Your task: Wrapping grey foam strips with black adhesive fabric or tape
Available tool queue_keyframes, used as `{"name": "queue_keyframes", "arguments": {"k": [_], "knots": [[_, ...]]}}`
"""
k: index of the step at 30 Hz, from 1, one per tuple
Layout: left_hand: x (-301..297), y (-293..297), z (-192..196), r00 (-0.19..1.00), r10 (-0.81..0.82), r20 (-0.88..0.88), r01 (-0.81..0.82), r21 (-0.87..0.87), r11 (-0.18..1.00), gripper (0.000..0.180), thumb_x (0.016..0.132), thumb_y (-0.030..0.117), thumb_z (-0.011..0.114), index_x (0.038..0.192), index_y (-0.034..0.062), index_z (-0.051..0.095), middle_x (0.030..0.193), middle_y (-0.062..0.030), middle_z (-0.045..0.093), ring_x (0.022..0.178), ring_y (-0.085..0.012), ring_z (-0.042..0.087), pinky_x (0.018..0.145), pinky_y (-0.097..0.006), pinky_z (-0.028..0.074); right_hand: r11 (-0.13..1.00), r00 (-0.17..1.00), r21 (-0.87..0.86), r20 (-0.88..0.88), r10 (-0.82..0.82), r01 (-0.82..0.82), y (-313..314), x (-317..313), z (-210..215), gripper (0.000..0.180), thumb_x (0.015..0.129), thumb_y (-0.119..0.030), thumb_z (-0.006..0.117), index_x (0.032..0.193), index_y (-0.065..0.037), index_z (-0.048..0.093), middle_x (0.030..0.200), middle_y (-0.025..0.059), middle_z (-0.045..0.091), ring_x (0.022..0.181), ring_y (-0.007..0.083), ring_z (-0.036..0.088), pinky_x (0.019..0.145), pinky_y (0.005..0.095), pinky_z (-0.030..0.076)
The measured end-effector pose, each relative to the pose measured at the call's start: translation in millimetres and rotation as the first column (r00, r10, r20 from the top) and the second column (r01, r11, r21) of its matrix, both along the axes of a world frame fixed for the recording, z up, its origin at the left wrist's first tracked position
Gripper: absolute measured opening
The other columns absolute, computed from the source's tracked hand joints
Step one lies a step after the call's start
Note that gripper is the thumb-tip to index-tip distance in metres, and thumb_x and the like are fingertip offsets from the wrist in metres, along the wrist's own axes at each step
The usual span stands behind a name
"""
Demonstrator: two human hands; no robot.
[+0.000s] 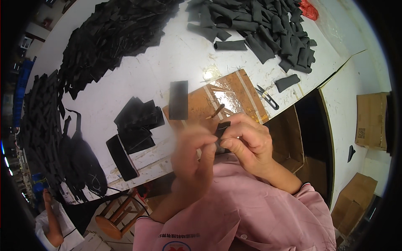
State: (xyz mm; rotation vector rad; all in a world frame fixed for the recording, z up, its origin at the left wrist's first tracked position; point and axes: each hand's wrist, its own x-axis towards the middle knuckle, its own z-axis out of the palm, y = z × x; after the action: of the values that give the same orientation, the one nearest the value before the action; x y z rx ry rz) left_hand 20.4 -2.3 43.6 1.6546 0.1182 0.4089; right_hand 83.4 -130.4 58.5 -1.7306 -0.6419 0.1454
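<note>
Head view: loose black pieces lie left of centre on the surface, seemingly kept within easy reach. Near centre the blurred left hand curls, thumb and forefinger close together, though I cannot tell whether it grips anything. Just right, the right hand pinches a small black strip at frame centre, probably to steady it, with snips lying beyond, apparently handy.

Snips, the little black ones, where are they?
In the head view, the snips lie right of centre on the white table, between the brown board and a small dark fabric piece.
</note>
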Motion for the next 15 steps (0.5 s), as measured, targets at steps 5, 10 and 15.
{"name": "queue_keyframes", "arguments": {"k": [5, 10, 15], "knots": [[6, -2, 26, 0.999, 0.02, 0.045, -0.005, -0.306, 0.952, 0.011, 0.082, 0.004, 0.054, 0.089, -0.0004, 0.047, 0.086, -0.0093, 0.055, 0.059, -0.0049, 0.047, 0.045, -0.015, 0.038, 0.998, 0.995, 0.055, 0.092, 0.027, -0.032, 6, 10, 25, 0.008, 0.072, -0.007, 0.062, 0.074, -0.002, 0.056, 0.071, 0.0076, 0.046, 0.063, 0.0183, 0.047, 0.055, 0.0261, 0.039], [30, 9, 71, 0.949, -0.265, 0.169, 0.277, -0.849, 0.449, 0.016, 0.082, 0.002, 0.047, 0.095, -0.0001, 0.039, 0.067, -0.0078, 0.051, 0.043, -0.0058, 0.042, 0.033, -0.016, 0.031, 0.967, 0.957, 0.218, -0.224, 0.183, -0.134, 6, 28, 58, 0.016, 0.081, -0.013, 0.056, 0.073, -0.001, 0.05, 0.073, 0.0016, 0.043, 0.062, 0.0073, 0.039, 0.054, 0.0187, 0.032], [47, 26, 59, 0.826, -0.392, 0.406, 0.286, -0.9, -0.329, 0.021, 0.088, 0.009, 0.034, 0.105, -0.0026, 0.037, 0.072, -0.0089, 0.052, 0.027, -0.0028, 0.028, 0.024, -0.017, 0.021, 0.948, 0.768, 0.275, -0.569, 0.292, -0.157, 12, 54, 62, 0.018, 0.08, -0.019, 0.059, 0.073, -0.005, 0.051, 0.065, -0.0021, 0.043, 0.055, 0.0056, 0.036, 0.05, 0.0168, 0.03]]}}
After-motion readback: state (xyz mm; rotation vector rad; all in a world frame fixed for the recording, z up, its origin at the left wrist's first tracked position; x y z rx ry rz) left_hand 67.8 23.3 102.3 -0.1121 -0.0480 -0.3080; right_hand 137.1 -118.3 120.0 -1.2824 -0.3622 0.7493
